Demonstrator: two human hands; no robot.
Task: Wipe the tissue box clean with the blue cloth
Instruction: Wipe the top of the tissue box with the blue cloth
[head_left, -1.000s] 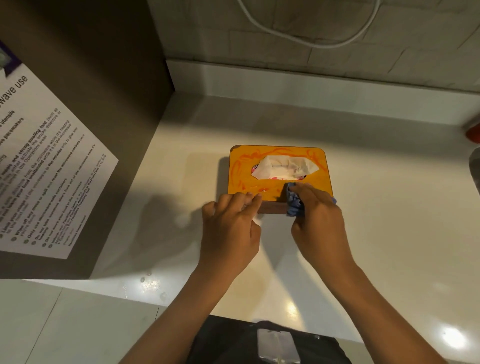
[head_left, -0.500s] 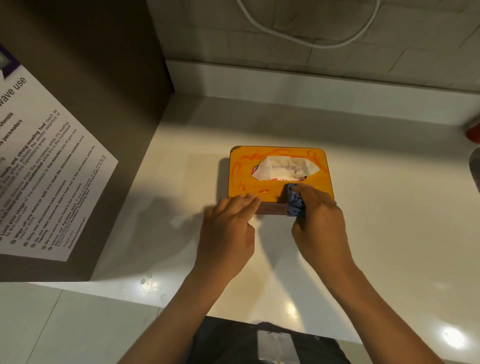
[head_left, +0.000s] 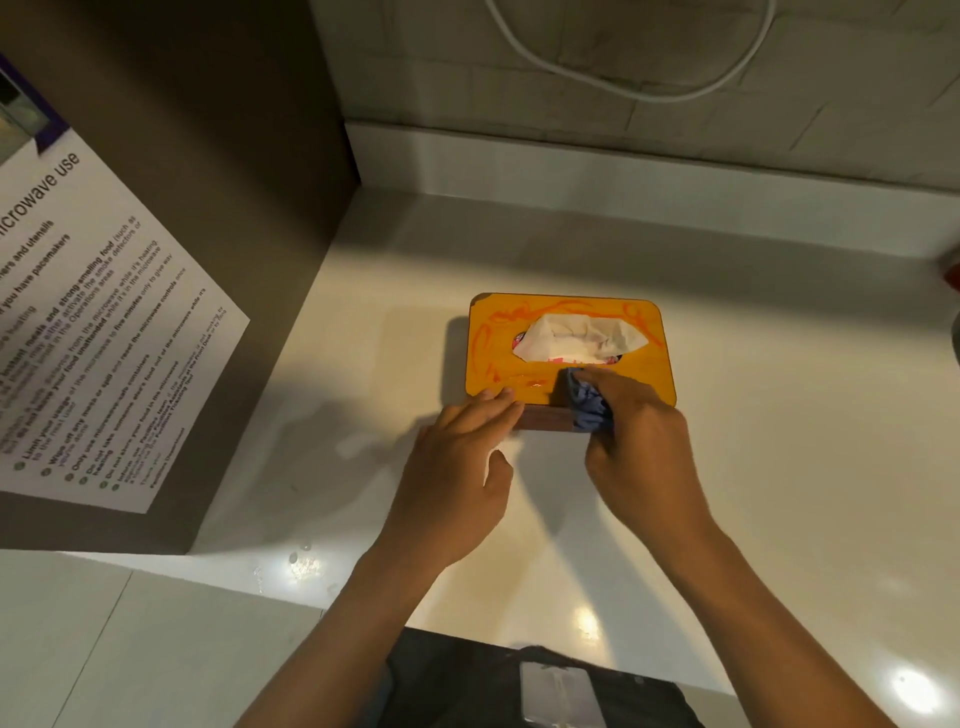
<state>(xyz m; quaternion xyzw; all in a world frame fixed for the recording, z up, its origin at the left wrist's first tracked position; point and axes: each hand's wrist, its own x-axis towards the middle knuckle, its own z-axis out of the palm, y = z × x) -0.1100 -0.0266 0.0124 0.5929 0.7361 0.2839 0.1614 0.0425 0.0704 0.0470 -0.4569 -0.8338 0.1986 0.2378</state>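
Observation:
A tissue box (head_left: 488, 358) with an orange lid and brown sides sits on the white counter, a white tissue (head_left: 579, 338) poking from its slot. Red smears streak the lid. My right hand (head_left: 641, 441) grips a bunched blue cloth (head_left: 587, 405) and presses it on the lid's near edge, right of centre. My left hand (head_left: 462, 467) rests with straight fingers against the box's near left corner.
A dark cabinet side (head_left: 208, 208) with a printed microwave notice (head_left: 93, 332) stands on the left. A white cable (head_left: 623, 78) hangs on the tiled back wall. The white counter (head_left: 779, 415) stretches to the right. A red object (head_left: 953, 273) shows at the right edge.
My left hand has slid slightly back and left off the lid to the box's near corner. The right hand with the cloth stays at the lid's near edge.

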